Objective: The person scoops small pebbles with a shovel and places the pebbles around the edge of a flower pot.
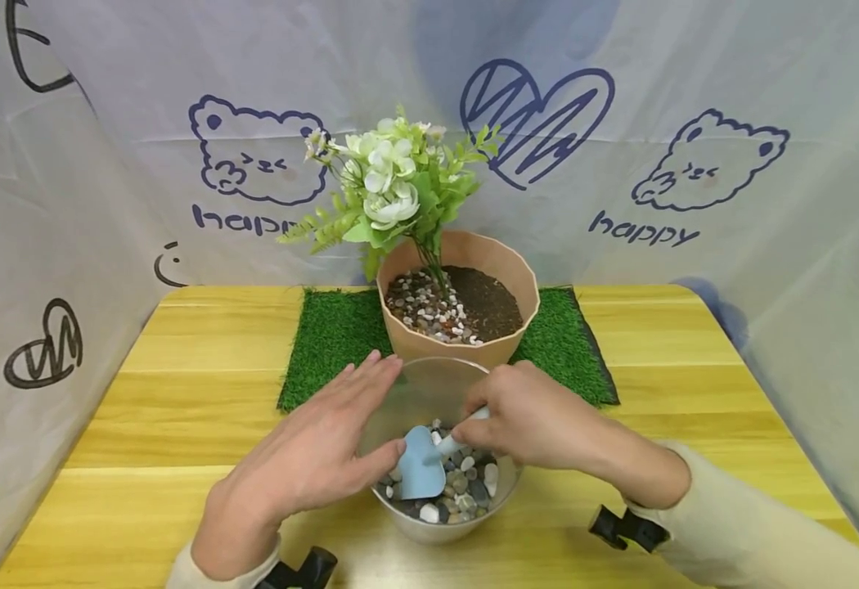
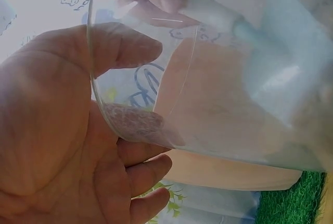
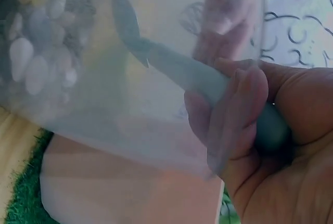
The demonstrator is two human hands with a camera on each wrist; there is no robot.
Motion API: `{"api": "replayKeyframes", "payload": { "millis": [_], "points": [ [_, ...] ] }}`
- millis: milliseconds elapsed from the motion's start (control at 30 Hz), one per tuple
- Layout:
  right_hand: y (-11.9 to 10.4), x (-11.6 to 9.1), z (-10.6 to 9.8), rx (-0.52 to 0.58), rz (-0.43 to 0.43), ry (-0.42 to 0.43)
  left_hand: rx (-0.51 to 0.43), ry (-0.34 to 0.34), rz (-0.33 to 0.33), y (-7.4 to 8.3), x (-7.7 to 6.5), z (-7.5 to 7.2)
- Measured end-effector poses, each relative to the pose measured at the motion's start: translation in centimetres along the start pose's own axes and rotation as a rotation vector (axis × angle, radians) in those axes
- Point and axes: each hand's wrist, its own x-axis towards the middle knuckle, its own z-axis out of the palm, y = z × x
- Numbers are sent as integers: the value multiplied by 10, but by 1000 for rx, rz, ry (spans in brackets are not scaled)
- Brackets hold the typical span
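A clear container of pebbles stands at the front middle of the table. In my right hand I grip the handle of a light blue toy shovel, whose blade is inside the container over the pebbles. The right wrist view shows my fingers curled round that handle. My left hand rests at the container's left side, fingers mostly straight, thumb across the rim. Through the clear wall a finger looks flattened against it.
Just behind the container is a peach flowerpot with dark soil, small stones and white artificial flowers. It stands on a green turf mat. A printed cloth surrounds the wooden table.
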Motion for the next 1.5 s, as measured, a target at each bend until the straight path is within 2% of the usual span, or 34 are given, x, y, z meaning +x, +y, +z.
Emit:
{"api": "replayKeyframes", "payload": {
  "millis": [100, 233, 400, 500, 1000, 1333, 1500],
  "points": [
    [7, -5, -9, 63, -16, -3, -4, 1, -2, 0, 0, 0],
    [19, -14, -18, 144, 18, -14, -2, 2, -1, 1, 1, 1],
    [29, -23, -19, 180, 55, 7, 4, 11, 10, 1, 1, 1],
    [32, -25, -20, 192, 45, 21, 6, 17, 21, 1, 1, 0],
    [58, -36, -27, 393, 51, -14, -12, 9, 30, -1, 1, -2],
    [64, -40, -31, 426, 44, 17, -13, 6, 12, -3, -1, 0],
    [65, -47, -40, 437, 50, 66, -14, 9, 20, -2, -2, 1]
  ]
}}
